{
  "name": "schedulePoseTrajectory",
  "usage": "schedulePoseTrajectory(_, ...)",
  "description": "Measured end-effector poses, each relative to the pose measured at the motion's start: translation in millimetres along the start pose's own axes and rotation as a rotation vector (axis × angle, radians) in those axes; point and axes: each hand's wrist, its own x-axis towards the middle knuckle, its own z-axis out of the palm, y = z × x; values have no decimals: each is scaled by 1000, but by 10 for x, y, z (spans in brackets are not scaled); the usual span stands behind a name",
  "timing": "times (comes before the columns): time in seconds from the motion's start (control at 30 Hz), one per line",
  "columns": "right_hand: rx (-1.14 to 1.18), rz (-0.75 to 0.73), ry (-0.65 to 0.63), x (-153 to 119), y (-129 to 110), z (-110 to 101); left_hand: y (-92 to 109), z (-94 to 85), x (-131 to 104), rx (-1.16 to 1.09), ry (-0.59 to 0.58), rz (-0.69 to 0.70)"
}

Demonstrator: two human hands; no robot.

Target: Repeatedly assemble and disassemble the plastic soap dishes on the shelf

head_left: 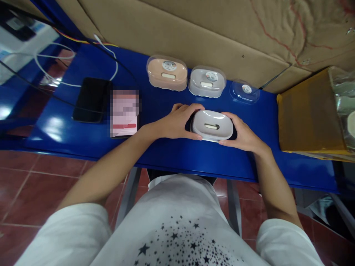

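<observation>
My left hand (185, 121) and my right hand (237, 131) grip a pale grey oval soap dish (222, 125) from its two sides, thumbs at the near edge. The dish has no lid on, and a small white piece lies in the slot at its middle. Behind it on the blue table lies a clear lid (241, 95) with a round sticker. To the lid's left stand a lidded grey soap dish (207, 90) and a lidded peach soap dish (158, 79), each with a round sticker on top.
At the left lie a black phone (91, 99) and a second device with a lit, blurred screen (124, 122). White and black cables (113, 61) run across that end of the blue table (177, 155). An open cardboard box (305, 118) holding wrapped items stands at the right.
</observation>
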Motion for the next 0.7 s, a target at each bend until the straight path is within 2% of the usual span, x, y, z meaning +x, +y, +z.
schedulePoseTrajectory(0.2, -39, -30, -12, -2, -10, 32, -36, 55, 7, 70, -31, 17)
schedulePoseTrajectory(0.47, -28, -53, -114, 9, -75, 58, -67, 87, -5, 121, -127, 81)
schedulePoseTrajectory(0.7, -19, -39, -90, 2, -25, 97, -43, 74, -8, 110, -106, 52)
